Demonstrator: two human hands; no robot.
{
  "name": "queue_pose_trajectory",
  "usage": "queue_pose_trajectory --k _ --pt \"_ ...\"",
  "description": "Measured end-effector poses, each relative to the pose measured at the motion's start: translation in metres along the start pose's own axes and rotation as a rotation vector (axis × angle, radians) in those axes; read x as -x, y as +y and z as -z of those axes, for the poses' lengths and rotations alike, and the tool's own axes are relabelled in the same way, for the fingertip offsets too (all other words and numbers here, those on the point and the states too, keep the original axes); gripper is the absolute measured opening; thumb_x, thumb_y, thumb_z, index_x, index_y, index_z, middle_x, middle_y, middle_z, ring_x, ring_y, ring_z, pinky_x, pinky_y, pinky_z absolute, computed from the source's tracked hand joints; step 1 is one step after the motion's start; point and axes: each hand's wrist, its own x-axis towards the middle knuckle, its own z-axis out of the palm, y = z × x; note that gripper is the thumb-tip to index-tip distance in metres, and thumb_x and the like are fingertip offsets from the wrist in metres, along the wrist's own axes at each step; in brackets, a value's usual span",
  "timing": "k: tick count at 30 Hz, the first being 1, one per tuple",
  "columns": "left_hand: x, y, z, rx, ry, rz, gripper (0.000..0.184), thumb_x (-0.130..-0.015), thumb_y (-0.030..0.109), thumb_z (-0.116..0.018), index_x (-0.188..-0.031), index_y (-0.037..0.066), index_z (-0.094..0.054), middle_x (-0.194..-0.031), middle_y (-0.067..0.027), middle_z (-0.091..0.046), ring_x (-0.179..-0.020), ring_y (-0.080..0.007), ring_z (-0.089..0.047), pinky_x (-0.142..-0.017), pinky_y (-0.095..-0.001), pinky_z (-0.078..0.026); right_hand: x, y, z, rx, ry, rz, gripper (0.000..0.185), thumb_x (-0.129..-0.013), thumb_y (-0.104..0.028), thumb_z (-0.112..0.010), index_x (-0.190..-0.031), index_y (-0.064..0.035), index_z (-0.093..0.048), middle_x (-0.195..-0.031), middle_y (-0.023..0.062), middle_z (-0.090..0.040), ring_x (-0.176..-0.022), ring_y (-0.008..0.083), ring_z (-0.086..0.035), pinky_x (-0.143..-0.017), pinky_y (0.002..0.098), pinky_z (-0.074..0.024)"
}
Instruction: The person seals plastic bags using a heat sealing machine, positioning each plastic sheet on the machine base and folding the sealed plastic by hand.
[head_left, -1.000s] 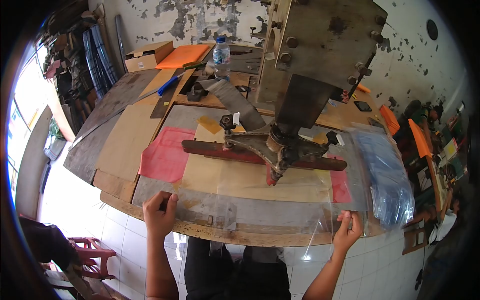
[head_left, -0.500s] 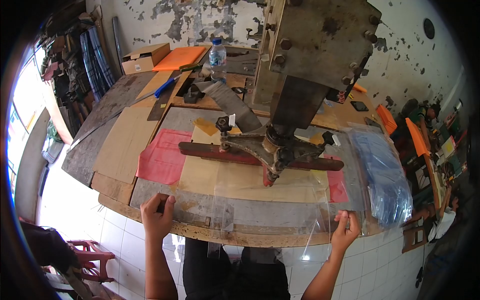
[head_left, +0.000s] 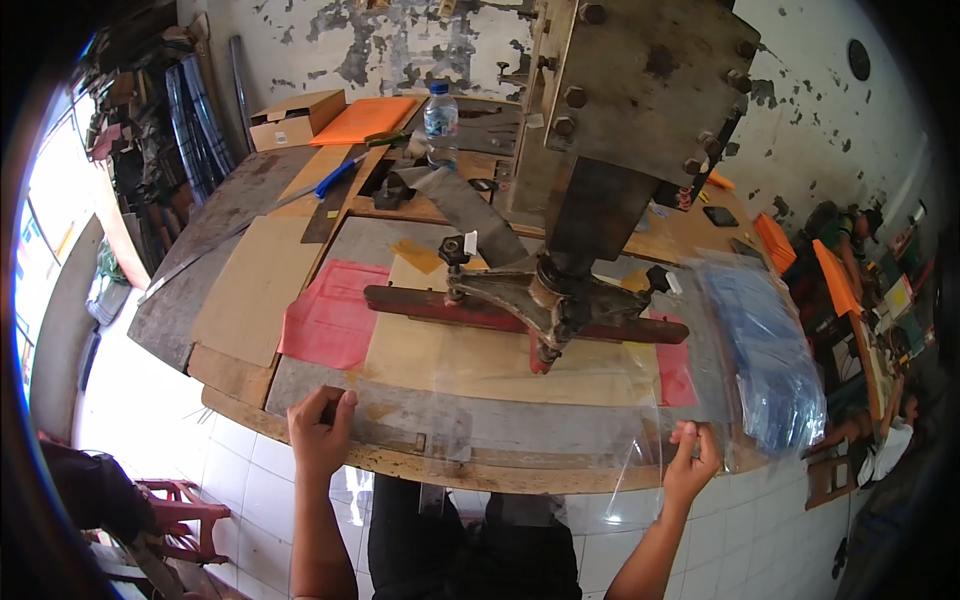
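Clear plastic sheeting (head_left: 548, 428) overhangs the table edge (head_left: 395, 464) between both hands (head_left: 320, 432) (head_left: 691, 458).

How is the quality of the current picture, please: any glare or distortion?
Head view: the dark, rounded surround and curved table edge suggest strong lens distortion; the left opening is overexposed; in the same view, glints mark the bluish plastic stack.

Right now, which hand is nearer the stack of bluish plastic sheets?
Right. The right hand sits just left of the bluish sheets; the left hand is much farther left, by the table's front edge.
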Motion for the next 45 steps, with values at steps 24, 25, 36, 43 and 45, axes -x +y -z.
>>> queue_pose_trajectory --k 24,25,36,43,45 --pt "-0.001 0.008 0.001 -0.02 -0.019 0.024 0.021 -0.095 0.013 -0.078 -0.083 -0.002 -0.069 -0.06 -0.0064 -0.056 -0.052 -0.0127 -0.048 -0.052 -0.0313 -0.039 0.0 0.006 0.003 0.025 -0.012 0.007 0.024 -0.105 -0.013 -0.062 -0.088 0.0034 -0.068 -0.075 0.0096 -0.067 -0.064 0.0185 -0.064 -0.061 0.0328 -0.0487" --pt "-0.001 0.008 0.002 -0.021 -0.018 0.021 0.021 -0.095 0.013 -0.077 -0.083 -0.002 -0.069 -0.06 -0.0064 -0.056 -0.052 -0.0125 -0.048 -0.052 -0.0313 -0.039 0.0 0.006 0.003 0.03 -0.015 0.01 0.024 -0.105 -0.013 -0.062 -0.088 0.0035 -0.068 -0.075 0.0096 -0.067 -0.064 0.0185 -0.064 -0.061 0.0328 -0.0486" --pt "-0.002 0.011 0.002 -0.018 -0.012 0.002 0.021 -0.095 0.012 -0.077 -0.084 -0.002 -0.068 -0.06 -0.0066 -0.055 -0.051 -0.0125 -0.046 -0.052 -0.0314 -0.038 0.0 0.004 0.003 0.025 -0.017 0.006 0.024 -0.105 -0.011 -0.061 -0.089 0.0041 -0.068 -0.075 0.0097 -0.066 -0.064 0.0182 -0.064 -0.062 0.0328 -0.0487" --pt "-0.001 0.009 0.003 -0.002 -0.023 0.04 0.02 -0.095 0.014 -0.077 -0.084 -0.002 -0.069 -0.06 -0.0074 -0.055 -0.052 -0.0135 -0.048 -0.052 -0.032 -0.039 0.0 0.006 0.002 0.008 -0.023 0.012 0.022 -0.105 -0.011 -0.062 -0.089 0.0043 -0.068 -0.076 0.01 -0.067 -0.065 0.0183 -0.064 -0.062 0.0328 -0.0488" --pt "0.0 0.008 0.002 0.011 -0.028 0.044 0.02 -0.095 0.014 -0.077 -0.084 -0.001 -0.069 -0.06 -0.0075 -0.055 -0.052 -0.014 -0.048 -0.052 -0.0324 -0.04 0.0 0.007 0.003 0.015 -0.032 0.019 0.022 -0.104 -0.011 -0.063 -0.089 0.0041 -0.068 -0.076 0.0101 -0.067 -0.065 0.0183 -0.064 -0.063 0.0331 -0.0489"
